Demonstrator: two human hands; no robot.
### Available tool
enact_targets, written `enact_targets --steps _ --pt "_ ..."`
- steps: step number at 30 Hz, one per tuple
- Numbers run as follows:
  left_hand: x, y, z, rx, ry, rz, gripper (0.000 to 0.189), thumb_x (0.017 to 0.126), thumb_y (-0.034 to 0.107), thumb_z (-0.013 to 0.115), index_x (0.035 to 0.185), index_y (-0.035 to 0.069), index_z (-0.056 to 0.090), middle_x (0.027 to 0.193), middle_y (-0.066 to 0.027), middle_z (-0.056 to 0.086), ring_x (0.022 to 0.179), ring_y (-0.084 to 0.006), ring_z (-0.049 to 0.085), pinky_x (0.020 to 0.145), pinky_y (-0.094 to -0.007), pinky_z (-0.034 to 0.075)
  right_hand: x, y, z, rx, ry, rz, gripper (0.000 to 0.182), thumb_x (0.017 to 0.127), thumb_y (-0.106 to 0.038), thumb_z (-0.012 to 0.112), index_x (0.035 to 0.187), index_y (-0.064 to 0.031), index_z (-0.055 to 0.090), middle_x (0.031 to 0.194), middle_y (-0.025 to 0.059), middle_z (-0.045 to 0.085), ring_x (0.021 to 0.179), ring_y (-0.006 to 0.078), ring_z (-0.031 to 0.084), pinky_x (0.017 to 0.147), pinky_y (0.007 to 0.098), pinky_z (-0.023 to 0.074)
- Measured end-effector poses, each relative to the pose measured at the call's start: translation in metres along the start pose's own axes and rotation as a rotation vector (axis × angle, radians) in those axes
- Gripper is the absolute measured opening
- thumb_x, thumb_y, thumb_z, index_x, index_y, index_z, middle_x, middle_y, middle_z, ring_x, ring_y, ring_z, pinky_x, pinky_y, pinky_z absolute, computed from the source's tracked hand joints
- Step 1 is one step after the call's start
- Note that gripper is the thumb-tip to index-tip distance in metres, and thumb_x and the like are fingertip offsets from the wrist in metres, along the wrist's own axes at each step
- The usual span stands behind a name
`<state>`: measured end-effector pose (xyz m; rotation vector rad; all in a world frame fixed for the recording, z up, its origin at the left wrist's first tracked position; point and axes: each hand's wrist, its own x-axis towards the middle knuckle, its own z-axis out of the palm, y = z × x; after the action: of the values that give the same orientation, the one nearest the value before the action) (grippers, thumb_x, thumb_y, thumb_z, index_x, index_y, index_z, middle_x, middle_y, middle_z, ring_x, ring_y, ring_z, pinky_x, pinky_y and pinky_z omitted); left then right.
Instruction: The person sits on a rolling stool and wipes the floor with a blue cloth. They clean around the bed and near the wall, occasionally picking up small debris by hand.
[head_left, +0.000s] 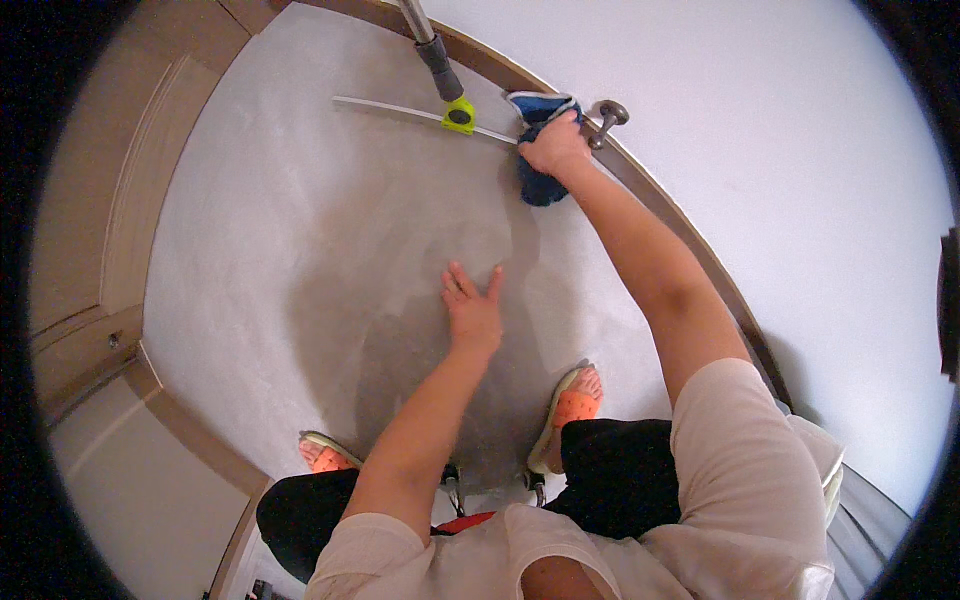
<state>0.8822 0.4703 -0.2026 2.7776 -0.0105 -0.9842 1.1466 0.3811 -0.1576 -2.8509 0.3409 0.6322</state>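
Observation:
My right hand (559, 146) grips a blue mop pad (541, 187) with pale edging at the right end of a thin flat mop frame (390, 107). Part of the pad hides under my fingers, and its upper part folds open beyond them. From the frame's lime-green joint (458, 115), a mop pole (435, 60) with a dark grey sleeve runs up out of the picture. My left hand (474, 311) hangs over the floor in front of me, fingers spread and holding nothing.
A dark metal doorstop (609, 120) juts out close beside my right hand. Brown skirting (675, 202) follows the white wall (787, 150). Wooden door panels (135, 187) line the left side of the grey floor (225, 225). My feet wear orange slippers (576, 407).

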Motion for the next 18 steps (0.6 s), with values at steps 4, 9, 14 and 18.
enact_targets --steps 4,9,14,18 --pt "0.009 -0.002 0.031 0.009 0.174 0.003 0.075 0.088 0.02 0.055 0.153 0.026 0.019 0.149 -0.0419 0.008 0.137 -0.0571 0.019 0.112 -0.0574 0.02 -0.014 0.038 0.016 0.029 0.015 -0.169 0.077 0.074 -0.034 0.073 0.128 0.009 0.038 0.123 0.0278 0.052 0.115 0.0413 0.055 0.096 0.0431 0.0476" --pt "0.004 -0.004 0.027 0.055 0.165 0.012 0.078 0.085 0.023 0.06 0.153 0.025 0.02 0.148 -0.0424 0.01 0.135 -0.0567 0.023 0.11 -0.057 0.023 -0.08 0.09 -0.001 0.292 0.252 -0.363 0.072 0.075 -0.029 0.07 0.133 0.0031 0.042 0.122 0.0278 0.051 0.114 0.0445 0.052 0.1 0.0455 0.0424" --pt "-0.001 -0.002 0.017 0.113 0.077 -0.004 0.088 0.081 0.033 0.067 0.153 0.025 0.018 0.147 -0.0433 0.011 0.134 -0.0571 0.026 0.108 -0.0576 0.025 -0.075 0.194 0.039 0.365 0.399 -0.141 0.072 0.076 -0.024 0.068 0.138 -0.0031 0.04 0.126 0.0272 0.048 0.117 0.042 0.048 0.101 0.0472 0.0402" --pt "0.006 0.012 0.008 0.16 0.025 0.014 0.098 0.076 0.042 0.072 0.154 0.025 0.015 0.147 -0.0431 0.012 0.134 -0.0568 0.025 0.108 -0.0574 0.026 -0.064 0.226 0.09 0.107 0.425 0.031 0.072 0.077 -0.026 0.066 0.141 -0.0055 0.039 0.127 0.0253 0.053 0.11 0.0416 0.055 0.099 0.0468 0.0434"
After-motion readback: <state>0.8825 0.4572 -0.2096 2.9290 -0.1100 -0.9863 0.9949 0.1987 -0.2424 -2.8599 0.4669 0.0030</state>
